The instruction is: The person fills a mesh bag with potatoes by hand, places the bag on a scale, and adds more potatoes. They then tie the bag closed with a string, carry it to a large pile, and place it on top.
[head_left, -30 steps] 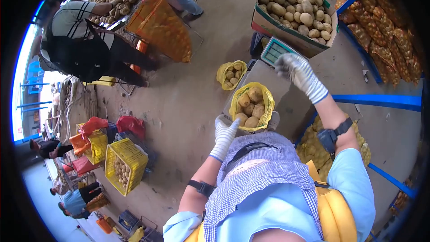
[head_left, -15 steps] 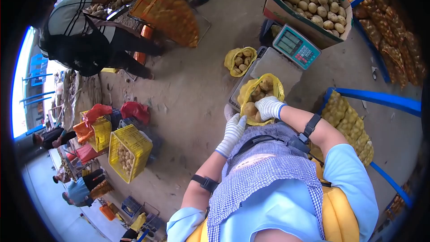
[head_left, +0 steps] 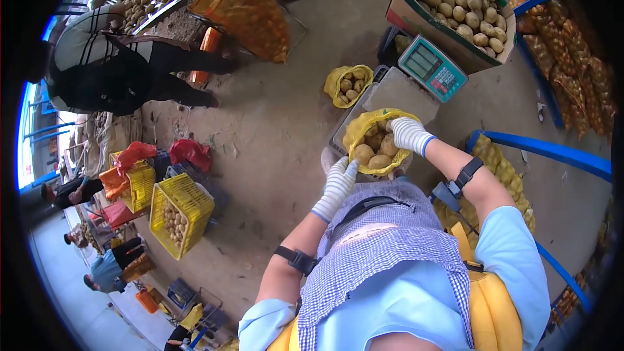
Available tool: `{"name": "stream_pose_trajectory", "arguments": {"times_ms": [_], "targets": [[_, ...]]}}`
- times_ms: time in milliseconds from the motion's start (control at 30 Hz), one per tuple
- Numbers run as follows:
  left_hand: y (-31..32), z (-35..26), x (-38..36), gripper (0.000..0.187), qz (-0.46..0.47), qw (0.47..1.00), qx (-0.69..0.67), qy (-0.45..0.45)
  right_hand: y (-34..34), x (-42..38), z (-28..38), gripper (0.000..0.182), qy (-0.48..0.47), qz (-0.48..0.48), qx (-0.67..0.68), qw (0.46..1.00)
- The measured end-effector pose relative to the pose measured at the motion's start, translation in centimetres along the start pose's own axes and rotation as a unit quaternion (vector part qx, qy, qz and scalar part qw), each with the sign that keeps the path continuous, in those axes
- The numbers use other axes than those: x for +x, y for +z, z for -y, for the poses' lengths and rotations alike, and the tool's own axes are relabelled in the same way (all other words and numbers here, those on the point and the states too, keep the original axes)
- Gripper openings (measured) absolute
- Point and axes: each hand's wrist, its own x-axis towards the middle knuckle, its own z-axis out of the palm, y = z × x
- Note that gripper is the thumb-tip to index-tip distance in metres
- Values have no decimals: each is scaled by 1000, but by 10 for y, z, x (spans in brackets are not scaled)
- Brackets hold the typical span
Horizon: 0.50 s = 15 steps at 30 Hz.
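Observation:
A yellow mesh bag (head_left: 351, 135) of potatoes (head_left: 373, 151) sits, mouth open, on the near end of the scale's platform (head_left: 402, 99). My left hand (head_left: 338, 185), in a striped white glove, pinches the near left of the bag's rim. Gloved the same way, my right hand (head_left: 411, 135) is closed on the rim at the right, its fingertips partly hidden against the potatoes. Beyond the platform stands the scale's teal display (head_left: 432, 68). A second yellow mesh bag (head_left: 333, 84) with potatoes rests on the floor left of the scale.
Behind the display is a cardboard box (head_left: 448, 38) full of potatoes. Blue metal bars (head_left: 552, 149) and filled mesh sacks (head_left: 497, 175) stand at my right. Yellow crates (head_left: 185, 211) are on the left. A person (head_left: 123, 68) works by a potato heap at upper left.
My right hand has moved from the potatoes inside the bag up and right to its rim. My left hand stays at the near left rim, and the bag's mouth faces me more openly.

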Motion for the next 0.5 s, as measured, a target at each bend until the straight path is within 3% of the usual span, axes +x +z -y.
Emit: {"name": "stream_pose_trajectory", "arguments": {"times_ms": [67, 100, 200, 233, 267, 333, 400, 500], "targets": [[0, 2, -2, 38, 3, 1000, 3, -16, 17, -8, -5, 23, -25, 84, -132, 987], [-1, 7, -1, 38, 2, 1000, 1, -18, -7, -23, 16, 22, -12, 157, -225, 962], [-4, 15, -2, 36, -25, 999, 27, -5, -29, -33, 36, 18, -5, 224, -207, 952], [-5, -2, -9, 35, -21, 999, -33, -16, -39, -42, 42, 21, -88, 140, -119, 979], [-5, -11, -12, 34, -17, 995, -93, -24, 13, -20, 19, 31, -49, 76, -61, 994], [-1, -8, -8, 33, -21, 997, -75, -10, 20, -20, 35, 45, -151, 10, 27, 988], [1, -10, -7, 33, -23, 995, -96, 7, 34, -18, 52, 57, -106, 64, -43, 991], [-1, -14, -10, 31, -13, 994, -106, -9, 34, -16, 56, 61, -60, 67, -7, 996]]}}
